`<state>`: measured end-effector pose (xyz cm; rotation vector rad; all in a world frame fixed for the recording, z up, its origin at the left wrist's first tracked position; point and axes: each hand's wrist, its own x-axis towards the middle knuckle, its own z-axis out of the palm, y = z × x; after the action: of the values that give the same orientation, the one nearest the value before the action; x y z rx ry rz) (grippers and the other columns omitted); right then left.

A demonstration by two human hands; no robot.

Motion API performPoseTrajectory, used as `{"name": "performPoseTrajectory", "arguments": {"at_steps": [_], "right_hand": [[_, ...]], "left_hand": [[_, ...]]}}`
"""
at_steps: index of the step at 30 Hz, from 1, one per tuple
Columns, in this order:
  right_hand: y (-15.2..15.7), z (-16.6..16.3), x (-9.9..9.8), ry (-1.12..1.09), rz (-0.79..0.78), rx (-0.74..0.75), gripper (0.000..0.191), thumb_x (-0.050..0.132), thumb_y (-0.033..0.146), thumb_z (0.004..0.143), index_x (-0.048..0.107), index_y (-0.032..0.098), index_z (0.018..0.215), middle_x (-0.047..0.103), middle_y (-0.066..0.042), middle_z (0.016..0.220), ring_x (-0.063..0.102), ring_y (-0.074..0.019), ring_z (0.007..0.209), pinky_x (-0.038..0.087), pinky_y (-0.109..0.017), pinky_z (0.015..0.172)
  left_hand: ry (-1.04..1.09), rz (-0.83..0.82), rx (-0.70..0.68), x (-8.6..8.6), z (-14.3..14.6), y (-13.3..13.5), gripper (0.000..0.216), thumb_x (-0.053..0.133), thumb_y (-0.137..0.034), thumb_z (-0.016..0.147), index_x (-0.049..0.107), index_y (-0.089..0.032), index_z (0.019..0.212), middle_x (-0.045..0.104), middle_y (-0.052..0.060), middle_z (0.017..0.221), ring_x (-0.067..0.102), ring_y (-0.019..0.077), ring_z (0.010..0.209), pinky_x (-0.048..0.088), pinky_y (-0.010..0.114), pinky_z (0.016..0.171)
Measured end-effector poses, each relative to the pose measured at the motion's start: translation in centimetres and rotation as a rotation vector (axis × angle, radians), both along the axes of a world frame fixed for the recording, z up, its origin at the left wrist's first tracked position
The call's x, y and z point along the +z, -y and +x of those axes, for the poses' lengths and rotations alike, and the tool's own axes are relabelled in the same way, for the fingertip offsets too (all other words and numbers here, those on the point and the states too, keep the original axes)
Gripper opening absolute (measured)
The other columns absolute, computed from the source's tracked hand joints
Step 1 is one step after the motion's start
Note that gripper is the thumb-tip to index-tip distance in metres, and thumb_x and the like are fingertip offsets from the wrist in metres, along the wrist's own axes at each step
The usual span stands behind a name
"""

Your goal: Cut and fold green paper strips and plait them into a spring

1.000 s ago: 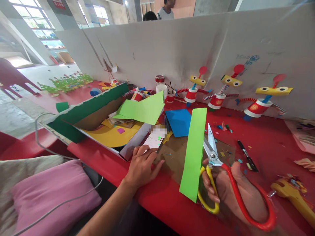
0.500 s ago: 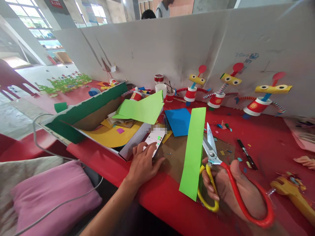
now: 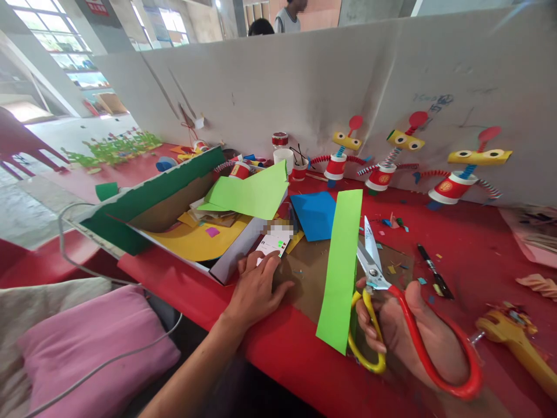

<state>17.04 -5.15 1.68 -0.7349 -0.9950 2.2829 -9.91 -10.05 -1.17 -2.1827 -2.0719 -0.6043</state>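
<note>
My left hand (image 3: 257,287) lies over the lower part of a phone (image 3: 275,241) with a lit screen, its fingers spread and the fingertips on or just above the glass. In my right hand (image 3: 415,331) is a pair of scissors (image 3: 373,271) with one yellow and one red handle, the blades parted and pointing away from me. A long light green paper strip (image 3: 340,273) stands beside the blades on their left; whether my right fingers touch it is hidden. Beyond the strip lies a blue paper sheet (image 3: 313,215) on the table.
An open box (image 3: 235,264) with yellow and green paper stands left of the phone. Several paper-cup figures (image 3: 452,187) line the white partition (image 3: 304,81). A black marker (image 3: 434,271), paper scraps and a yellow glue gun (image 3: 513,342) lie on the red table at right.
My left fingers have shifted slightly on the phone, down towards its lower end. The scissors and the green strip stay nearly where they were.
</note>
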Motion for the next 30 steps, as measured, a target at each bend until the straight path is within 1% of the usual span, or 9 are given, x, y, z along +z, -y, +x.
{"name": "performPoseTrajectory", "arguments": {"at_steps": [2,6,10,14,18,22,24,26,30], "right_hand": [[0.0,0.0,0.0,-0.002,0.004,0.003,0.068,0.023,0.074,0.075,0.06,0.026,0.105,0.056,-0.01,0.074,0.05,-0.0189,0.059,0.037,-0.031,0.047],[0.0,0.0,0.2,-0.004,0.003,0.009,0.067,0.023,0.073,0.076,0.059,0.025,0.105,0.056,-0.01,0.075,0.049,-0.0187,0.059,0.038,-0.031,0.047],[0.1,-0.1,0.5,-0.004,-0.008,0.004,0.065,0.024,0.073,0.076,0.059,0.025,0.104,0.056,-0.009,0.074,0.049,-0.0184,0.059,0.038,-0.031,0.048],[0.3,-0.2,0.8,0.003,-0.024,-0.007,0.063,0.025,0.072,0.077,0.057,0.025,0.104,0.055,-0.007,0.075,0.048,-0.0179,0.061,0.038,-0.03,0.049],[0.4,-0.3,0.9,-0.024,-0.096,-0.013,0.058,0.029,0.069,0.078,0.054,0.024,0.104,0.054,-0.006,0.074,0.047,-0.0167,0.061,0.037,-0.028,0.049],[0.4,-0.3,0.8,-0.091,-0.15,-0.002,0.056,0.034,0.069,0.077,0.053,0.021,0.1,0.053,-0.005,0.072,0.047,-0.0155,0.059,0.035,-0.026,0.048],[0.3,-0.3,0.7,-0.129,-0.162,0.002,0.057,0.033,0.069,0.077,0.052,0.021,0.1,0.054,-0.005,0.072,0.047,-0.0147,0.058,0.034,-0.026,0.048],[0.2,-0.3,0.6,-0.168,-0.158,-0.001,0.057,0.031,0.069,0.078,0.051,0.022,0.103,0.056,-0.006,0.074,0.048,-0.0145,0.058,0.034,-0.025,0.048],[0.0,-0.3,0.4,-0.209,-0.143,-0.004,0.056,0.028,0.066,0.081,0.049,0.021,0.105,0.057,-0.007,0.075,0.05,-0.0151,0.059,0.034,-0.025,0.048]], "left_hand": [[-0.02,0.062,-0.016,0.3,0.0,0.1,0.033,0.049,-0.042,0.081,0.053,-0.018,0.102,0.059,0.013,0.107,0.047,0.0284,0.098,0.036,0.042,0.078],[-0.029,0.147,-0.144,0.1,-0.1,0.3,0.011,0.049,-0.027,0.083,0.056,-0.018,0.084,0.061,0.007,0.079,0.049,0.0205,0.08,0.037,0.035,0.073],[-0.051,0.211,-0.241,-0.5,-0.5,0.7,0.01,0.05,-0.02,0.081,0.057,-0.019,0.074,0.056,0.003,0.061,0.047,0.0168,0.066,0.035,0.031,0.063],[0.071,0.241,-0.21,-0.1,-0.5,1.0,0.011,0.05,-0.019,0.081,0.059,-0.019,0.074,0.056,0.002,0.058,0.047,0.0154,0.062,0.036,0.03,0.061],[0.563,0.176,-0.081,2.4,1.3,-1.0,0.013,0.049,-0.025,0.083,0.059,-0.019,0.088,0.063,0.005,0.081,0.054,0.0148,0.074,0.043,0.029,0.069],[1.255,-0.013,0.031,4.8,4.2,-6.3,0.042,0.057,-0.038,0.078,0.049,-0.023,0.117,0.058,0.007,0.115,0.055,0.0174,0.1,0.046,0.027,0.078],[1.603,-0.241,0.065,5.3,5.4,-9.0,0.046,0.061,-0.042,0.075,0.051,-0.023,0.115,0.059,0.007,0.113,0.058,0.0179,0.096,0.048,0.026,0.074],[1.863,-0.543,-0.016,5.3,6.2,-10.9,0.044,0.059,-0.047,0.074,0.056,-0.018,0.107,0.065,0.009,0.098,0.063,0.019,0.081,0.05,0.028,0.067],[2.081,-0.835,-0.12,5.0,7.1,-12.4,0.037,0.057,-0.046,0.076,0.062,-0.012,0.091,0.067,0.007,0.074,0.063,0.0169,0.063,0.05,0.029,0.062]]}}
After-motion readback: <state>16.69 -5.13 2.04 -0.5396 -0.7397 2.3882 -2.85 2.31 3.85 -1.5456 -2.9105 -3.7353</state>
